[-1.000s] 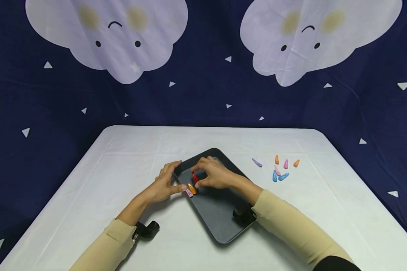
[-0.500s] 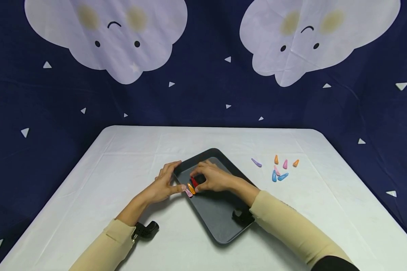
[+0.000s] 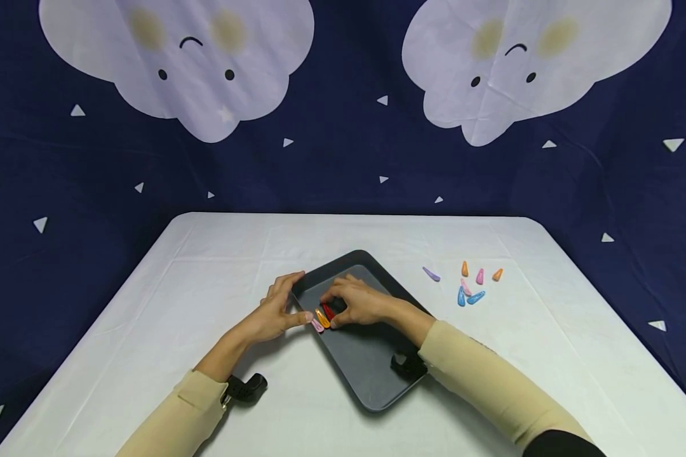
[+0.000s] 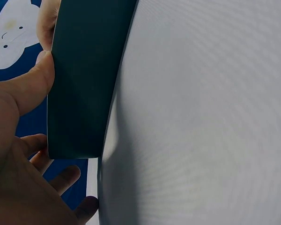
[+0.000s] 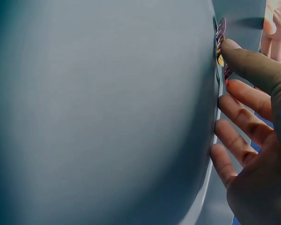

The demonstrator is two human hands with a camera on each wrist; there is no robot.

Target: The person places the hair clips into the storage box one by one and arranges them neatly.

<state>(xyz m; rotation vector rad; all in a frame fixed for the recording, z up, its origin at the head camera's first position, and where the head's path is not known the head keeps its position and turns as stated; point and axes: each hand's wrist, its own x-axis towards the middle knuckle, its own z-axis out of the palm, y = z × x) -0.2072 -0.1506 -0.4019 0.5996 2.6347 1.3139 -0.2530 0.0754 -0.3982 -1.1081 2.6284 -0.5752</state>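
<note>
Inside the dark grey tray point(image 3: 371, 374), my right hand point(image 3: 357, 303) pinches a red snap hair clip point(image 3: 328, 310) between thumb and fingers, low over the tray floor. Beside it lie a yellow-orange hair clip point(image 3: 322, 318) and a pink hair clip point(image 3: 317, 325), side by side along the tray's left wall. My left hand point(image 3: 273, 314) rests at the tray's left corner, fingers spread along the outside and thumb on the rim near the pink clip. In the right wrist view the red clip point(image 5: 227, 71) shows between thumb and index finger, partly hidden.
Several more hair clips lie on the white table point(image 3: 206, 285) right of the tray: a purple one point(image 3: 431, 274), a blue one point(image 3: 476, 298), an orange one point(image 3: 497, 275) and others. A dark blue cloud-print cloth point(image 3: 343, 165) hangs behind the table.
My right hand has moved slightly down with the red clip, bringing it close beside the yellow-orange clip. The left hand stays in place.
</note>
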